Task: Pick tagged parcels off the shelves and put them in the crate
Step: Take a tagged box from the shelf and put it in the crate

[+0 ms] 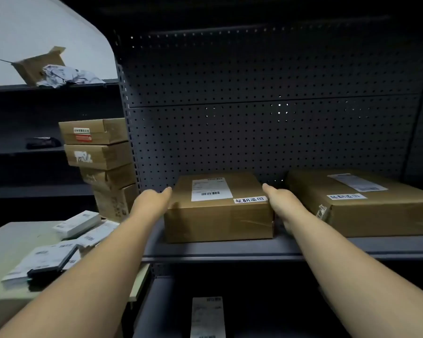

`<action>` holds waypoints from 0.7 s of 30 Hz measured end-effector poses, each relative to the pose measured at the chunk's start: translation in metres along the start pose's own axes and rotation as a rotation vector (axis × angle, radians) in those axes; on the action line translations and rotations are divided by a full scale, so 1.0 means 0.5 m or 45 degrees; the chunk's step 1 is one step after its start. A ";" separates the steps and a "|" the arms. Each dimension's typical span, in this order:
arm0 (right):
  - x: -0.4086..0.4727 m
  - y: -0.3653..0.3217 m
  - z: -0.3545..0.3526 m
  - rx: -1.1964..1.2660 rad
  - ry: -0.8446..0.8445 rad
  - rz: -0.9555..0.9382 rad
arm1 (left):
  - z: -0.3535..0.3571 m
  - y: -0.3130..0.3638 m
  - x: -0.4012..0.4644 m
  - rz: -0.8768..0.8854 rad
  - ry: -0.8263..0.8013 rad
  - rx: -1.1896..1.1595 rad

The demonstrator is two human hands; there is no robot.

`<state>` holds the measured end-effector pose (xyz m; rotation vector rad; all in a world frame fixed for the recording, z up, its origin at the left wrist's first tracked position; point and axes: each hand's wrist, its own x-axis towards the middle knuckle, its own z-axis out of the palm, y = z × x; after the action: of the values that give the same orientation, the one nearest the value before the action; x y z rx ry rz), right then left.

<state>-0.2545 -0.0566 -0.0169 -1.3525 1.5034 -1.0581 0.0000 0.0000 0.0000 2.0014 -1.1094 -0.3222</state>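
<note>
Both arms are stretched straight out in front of me, one on each side of the middle parcel (219, 207) on the shelf (230, 251). My left hand (154, 203) is flat against its left end, thumb up near the top edge, and my right hand (280, 203) is pressed to the right end, squeezed into the gap beside the bigger parcel (366, 202). Fingers on both hands are wrapped down along the box sides, so I'm clamped on it from both ends, though the fingertips themselves are hidden behind the cardboard. It's a plain brown carton, flattish, taped with shiny clear tape, with a white barcode label and a small handwritten white tag (249, 199) on top. The bigger one next door has the same kind of tag (346, 196). Behind them is a dark grey perforated metal back panel (266, 137). Off to the left there's a leaning stack of cartons (103, 164), and a bench (10, 242) with white mailer packets (59, 250) spread over it. Up on a higher shelf sits an open box (39, 65) with crumpled paper. Another labelled packet (207, 317) sits on the shelf below.
</note>
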 end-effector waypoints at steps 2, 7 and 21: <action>0.009 -0.003 0.001 0.093 -0.018 0.082 | 0.003 -0.001 0.018 -0.065 -0.031 -0.047; 0.034 0.003 -0.001 0.176 -0.108 0.195 | 0.019 0.002 0.043 -0.166 -0.165 -0.191; 0.038 0.012 -0.001 0.312 -0.116 0.255 | 0.014 0.006 0.018 -0.425 -0.251 -0.647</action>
<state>-0.2581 -0.0752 -0.0232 -1.0436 1.3614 -1.0026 -0.0004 -0.0117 -0.0007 1.7071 -0.7064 -0.8975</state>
